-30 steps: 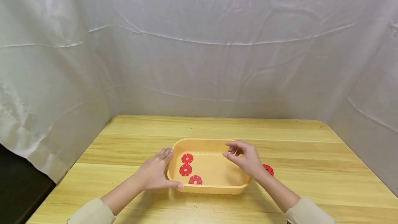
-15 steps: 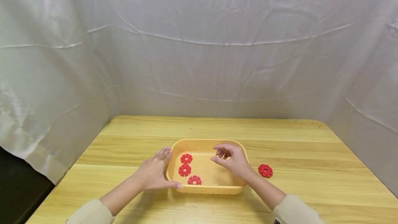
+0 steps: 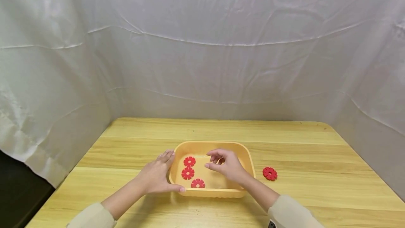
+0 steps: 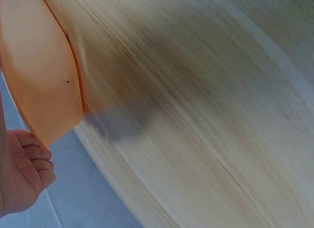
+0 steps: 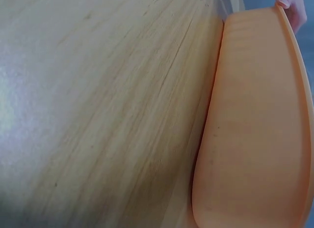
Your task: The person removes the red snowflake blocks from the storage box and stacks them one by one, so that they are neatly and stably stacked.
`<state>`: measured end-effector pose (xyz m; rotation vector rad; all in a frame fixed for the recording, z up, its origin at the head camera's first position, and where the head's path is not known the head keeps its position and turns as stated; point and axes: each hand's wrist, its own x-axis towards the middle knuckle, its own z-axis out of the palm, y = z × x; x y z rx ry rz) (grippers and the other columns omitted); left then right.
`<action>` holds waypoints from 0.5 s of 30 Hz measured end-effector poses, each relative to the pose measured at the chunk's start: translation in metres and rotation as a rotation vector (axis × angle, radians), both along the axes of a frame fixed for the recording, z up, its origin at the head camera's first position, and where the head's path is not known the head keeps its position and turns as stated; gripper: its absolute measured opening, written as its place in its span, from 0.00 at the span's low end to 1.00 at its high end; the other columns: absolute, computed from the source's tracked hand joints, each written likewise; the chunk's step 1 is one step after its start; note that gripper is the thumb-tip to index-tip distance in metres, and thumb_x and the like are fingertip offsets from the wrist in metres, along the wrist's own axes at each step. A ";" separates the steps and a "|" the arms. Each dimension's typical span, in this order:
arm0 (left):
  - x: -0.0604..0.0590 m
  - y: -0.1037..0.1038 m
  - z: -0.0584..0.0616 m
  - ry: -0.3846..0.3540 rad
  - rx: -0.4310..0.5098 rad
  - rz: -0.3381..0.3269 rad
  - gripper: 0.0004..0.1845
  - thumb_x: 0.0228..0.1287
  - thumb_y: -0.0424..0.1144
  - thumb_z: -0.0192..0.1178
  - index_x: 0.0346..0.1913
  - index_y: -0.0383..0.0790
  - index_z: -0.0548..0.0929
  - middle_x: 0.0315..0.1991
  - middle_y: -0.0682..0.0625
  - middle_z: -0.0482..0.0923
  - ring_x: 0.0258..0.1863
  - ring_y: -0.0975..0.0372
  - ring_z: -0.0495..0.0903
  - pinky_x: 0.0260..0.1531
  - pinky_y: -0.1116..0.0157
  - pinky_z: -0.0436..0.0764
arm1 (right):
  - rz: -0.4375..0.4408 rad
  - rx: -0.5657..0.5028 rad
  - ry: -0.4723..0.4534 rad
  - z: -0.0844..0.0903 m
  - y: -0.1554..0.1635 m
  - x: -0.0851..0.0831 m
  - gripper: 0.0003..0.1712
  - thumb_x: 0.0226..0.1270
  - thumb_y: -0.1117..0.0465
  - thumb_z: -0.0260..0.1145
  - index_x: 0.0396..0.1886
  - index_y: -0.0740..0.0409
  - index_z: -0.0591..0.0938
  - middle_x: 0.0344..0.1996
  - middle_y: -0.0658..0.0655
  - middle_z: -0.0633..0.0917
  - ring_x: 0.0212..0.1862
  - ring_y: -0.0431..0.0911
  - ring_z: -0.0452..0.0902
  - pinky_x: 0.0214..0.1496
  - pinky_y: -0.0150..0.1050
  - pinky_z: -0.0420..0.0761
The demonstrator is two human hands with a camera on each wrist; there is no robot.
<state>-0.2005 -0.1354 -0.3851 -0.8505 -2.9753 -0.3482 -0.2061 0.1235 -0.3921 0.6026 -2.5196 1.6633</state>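
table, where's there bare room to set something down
Bare table lies behind the yellow tray, left of the left hand and right of the lone red disc. The tray's crowded: three red discs left, right hand over the middle.

Three notched red discs [image 3: 188, 176] lie — apparently flat — in an orange tray [image 3: 212, 194], a fourth [image 3: 270, 177] outside.

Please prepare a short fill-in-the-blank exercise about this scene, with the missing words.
1. The yellow-orange rounded plastic tray holds ____ visible red flower-shaped discs.
2. In the head view, another red disc lies on the wooden table, to the ____ of the tray.
3. The left hand rests its ____ on the tray's near rim.

Missing words: three; right; thumb.
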 end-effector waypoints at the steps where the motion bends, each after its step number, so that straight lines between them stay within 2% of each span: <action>1: 0.000 0.000 0.000 -0.002 0.000 0.003 0.62 0.38 0.77 0.58 0.67 0.28 0.61 0.68 0.33 0.58 0.67 0.41 0.60 0.56 0.44 0.73 | 0.006 0.003 -0.008 0.000 -0.001 0.000 0.17 0.52 0.63 0.71 0.42 0.66 0.82 0.29 0.59 0.82 0.30 0.35 0.73 0.32 0.27 0.76; 15: 0.000 0.000 -0.001 0.009 0.001 0.001 0.63 0.37 0.77 0.58 0.66 0.28 0.62 0.68 0.33 0.57 0.67 0.41 0.60 0.58 0.45 0.71 | 0.135 0.074 -0.092 -0.008 -0.008 -0.007 0.22 0.50 0.63 0.73 0.44 0.71 0.80 0.28 0.58 0.80 0.30 0.37 0.72 0.31 0.26 0.75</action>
